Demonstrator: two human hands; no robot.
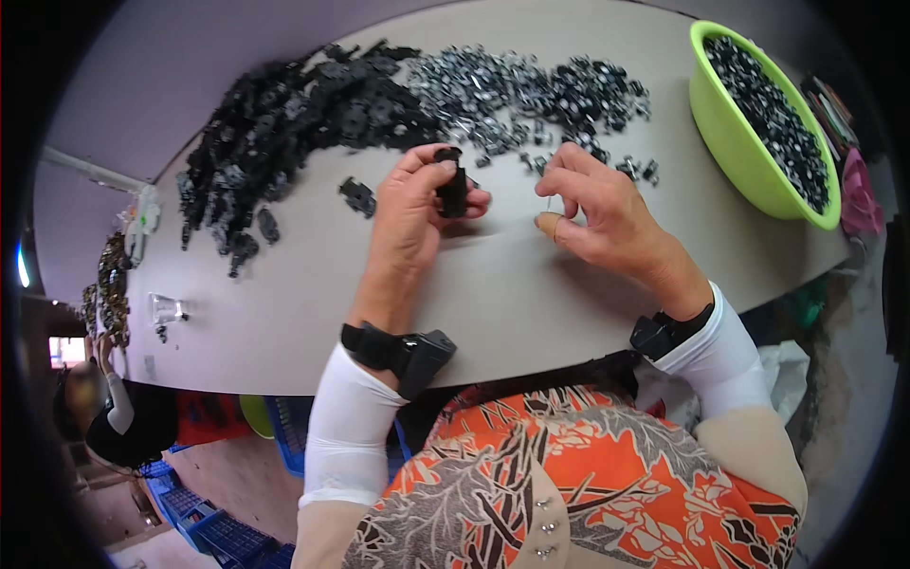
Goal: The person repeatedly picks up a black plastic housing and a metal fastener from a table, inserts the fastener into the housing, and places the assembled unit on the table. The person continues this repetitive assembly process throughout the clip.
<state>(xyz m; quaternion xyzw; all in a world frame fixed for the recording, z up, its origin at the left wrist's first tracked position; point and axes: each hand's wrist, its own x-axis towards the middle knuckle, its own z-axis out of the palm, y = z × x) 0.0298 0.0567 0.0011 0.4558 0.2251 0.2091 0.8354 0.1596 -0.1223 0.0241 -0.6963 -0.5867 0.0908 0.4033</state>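
My left hand [408, 204] grips a black plastic part [453, 190], a narrow housing held upright between thumb and fingers over the table. To its right, my right hand [607, 209] has its fingers curled into a pinch. Something thin and pale seems to show between thumb and fingertips, too small to name. The two hands are apart. Beyond my left hand spreads a heap of black plastic parts [313, 109]. Small silver metal clips [464, 85] lie heaped beyond both hands, beside a pile of small black-and-silver pieces [592, 90].
A lime-green basin [706, 100] full of small black-and-silver pieces stands at the right. One loose black part [357, 196] lies left of my hands. A small clear cup [167, 308] sits farther left. Another person [123, 417] works at the table's left end, near blue crates [223, 531].
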